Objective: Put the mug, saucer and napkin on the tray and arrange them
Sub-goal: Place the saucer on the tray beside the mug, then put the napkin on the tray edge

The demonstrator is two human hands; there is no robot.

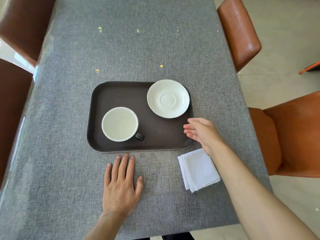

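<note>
A dark brown tray (pixel 155 135) lies in the middle of the grey table. On its near left part stands a mug (pixel 120 124), white inside with a black handle pointing right. A white saucer (pixel 168 98) rests on the tray's far right corner, overlapping the rim. A folded white napkin (pixel 199 168) lies on the table just off the tray's near right corner. My left hand (pixel 121 184) rests flat on the table in front of the tray, fingers spread. My right hand (pixel 201 131) hovers over the tray's right edge, fingers apart, holding nothing, my forearm passing over the napkin's corner.
The grey tablecloth (pixel 121 49) covers the whole table. Brown leather chairs stand at the left (pixel 22 23) and at the right (pixel 240 32), with another right chair (pixel 294 134) close to my right arm. The table's near edge runs just below my forearms.
</note>
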